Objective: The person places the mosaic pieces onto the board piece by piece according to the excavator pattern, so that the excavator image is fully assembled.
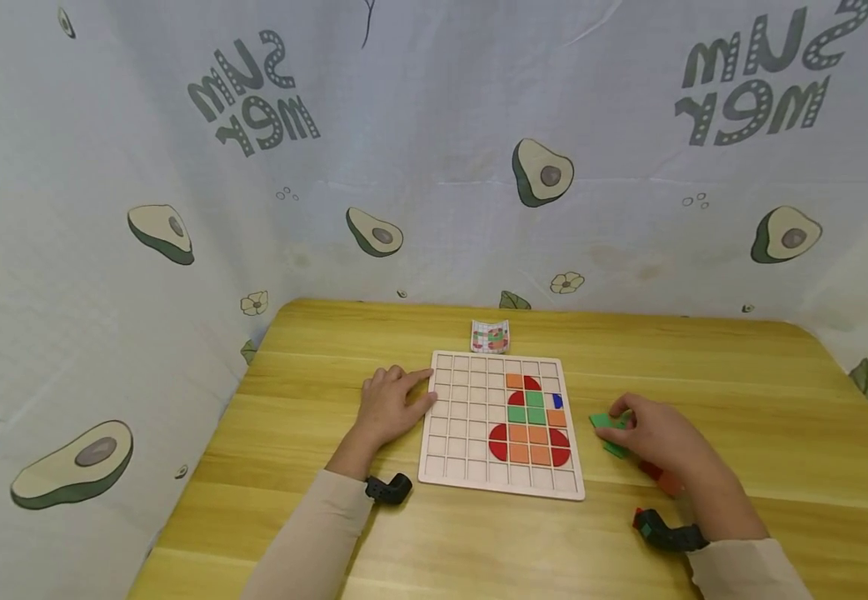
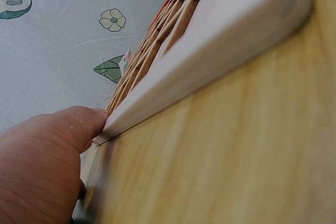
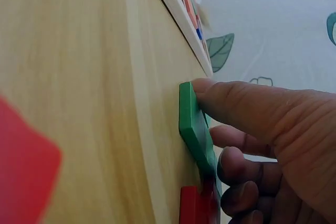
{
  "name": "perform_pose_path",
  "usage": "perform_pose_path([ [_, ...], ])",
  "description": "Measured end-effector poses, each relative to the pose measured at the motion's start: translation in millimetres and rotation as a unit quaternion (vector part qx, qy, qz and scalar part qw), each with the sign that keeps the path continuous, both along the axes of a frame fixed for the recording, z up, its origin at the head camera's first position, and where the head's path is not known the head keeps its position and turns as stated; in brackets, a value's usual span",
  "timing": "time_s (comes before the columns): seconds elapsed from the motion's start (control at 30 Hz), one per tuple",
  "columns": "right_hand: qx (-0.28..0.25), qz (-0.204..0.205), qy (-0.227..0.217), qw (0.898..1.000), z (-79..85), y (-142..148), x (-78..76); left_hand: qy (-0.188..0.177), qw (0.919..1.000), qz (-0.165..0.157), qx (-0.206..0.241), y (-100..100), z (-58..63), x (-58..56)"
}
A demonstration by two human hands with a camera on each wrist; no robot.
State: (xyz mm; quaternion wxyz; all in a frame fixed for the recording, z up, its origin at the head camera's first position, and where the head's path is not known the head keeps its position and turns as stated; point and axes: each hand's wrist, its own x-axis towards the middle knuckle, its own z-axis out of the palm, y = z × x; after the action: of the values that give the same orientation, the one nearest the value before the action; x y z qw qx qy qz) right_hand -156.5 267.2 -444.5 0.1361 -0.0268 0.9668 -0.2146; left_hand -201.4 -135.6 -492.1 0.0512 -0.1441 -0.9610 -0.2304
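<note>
A pale wooden grid board [image 1: 458, 472] lies on the table with red, orange and green tiles set in its right half and a small blue piece [image 1: 557, 401] near its right edge. My left hand [image 1: 389, 407] touches the board's left edge with thumb and index finger, spread apart; in the left wrist view its thumb [image 2: 86, 121] rests at the rim. To the right of the board, my right hand [image 1: 659, 429] pinches a green square tile [image 3: 194, 121] between thumb and fingers, low over other loose tiles. A second green tile [image 1: 615, 450] lies just below it.
Beyond the board stands a small curved pattern card [image 1: 490, 337] with a coloured grid picture. Red and orange loose tiles [image 1: 670, 483] lie partly under my right hand. A red tile [image 3: 23, 166] shows close up in the right wrist view. A printed curtain [image 1: 449, 217] hangs behind the table.
</note>
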Motion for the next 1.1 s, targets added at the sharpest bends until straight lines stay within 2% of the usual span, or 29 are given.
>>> perform_pose_path([
  [0.2,-0.018,0.010,0.005,1.000,-0.8,-2,2.3,0.001,1.0000,0.002,0.000,0,-0.5,0.4],
  [0.6,-0.009,0.028,0.046,0.999,-0.5,-11,1.3,-0.001,1.0000,0.004,-0.004,0,-1.7,0.1],
  [0.9,-0.042,0.079,0.074,0.993,11.7,-46,-0.5,0.004,1.0000,0.005,-0.004,-1,-1.2,0.1],
  [1.1,-0.052,0.107,0.082,0.989,12.9,-76,-4.8,0.002,1.0000,0.002,-0.005,0,0.2,0.7],
])
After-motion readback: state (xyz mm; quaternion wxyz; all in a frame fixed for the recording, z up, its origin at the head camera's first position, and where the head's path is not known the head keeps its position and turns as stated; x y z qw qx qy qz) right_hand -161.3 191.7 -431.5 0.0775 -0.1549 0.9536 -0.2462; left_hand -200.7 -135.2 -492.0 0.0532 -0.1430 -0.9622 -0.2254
